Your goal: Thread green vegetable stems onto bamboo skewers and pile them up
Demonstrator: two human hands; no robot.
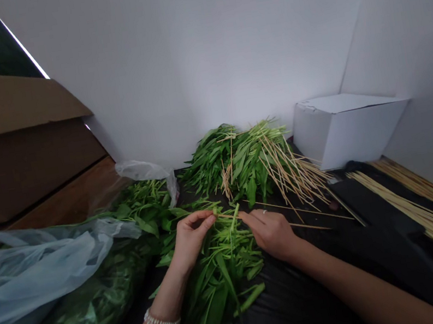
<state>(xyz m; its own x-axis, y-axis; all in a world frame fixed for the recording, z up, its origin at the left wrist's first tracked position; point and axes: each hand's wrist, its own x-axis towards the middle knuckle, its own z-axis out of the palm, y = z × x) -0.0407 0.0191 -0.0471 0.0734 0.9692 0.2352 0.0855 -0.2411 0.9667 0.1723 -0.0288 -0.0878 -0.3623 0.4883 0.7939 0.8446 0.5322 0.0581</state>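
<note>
My left hand [193,238] pinches a green stem above a pile of leafy greens [211,306]. Across from it, my right hand [272,232] has its fingers closed round a thin wooden skewer [312,226], whose free end sticks out to the right under the palm. The skewer's front part passes between the two hands, by the stem. Behind them lie leafy bunches [215,156] with several skewers [295,171] through or on their stems.
Loose skewers [428,215] lie at the right, near a white box [351,125]. Bagged greens under clear plastic [51,267] fill the left side, below a cardboard box [12,157]. A white wall [189,50] stands behind.
</note>
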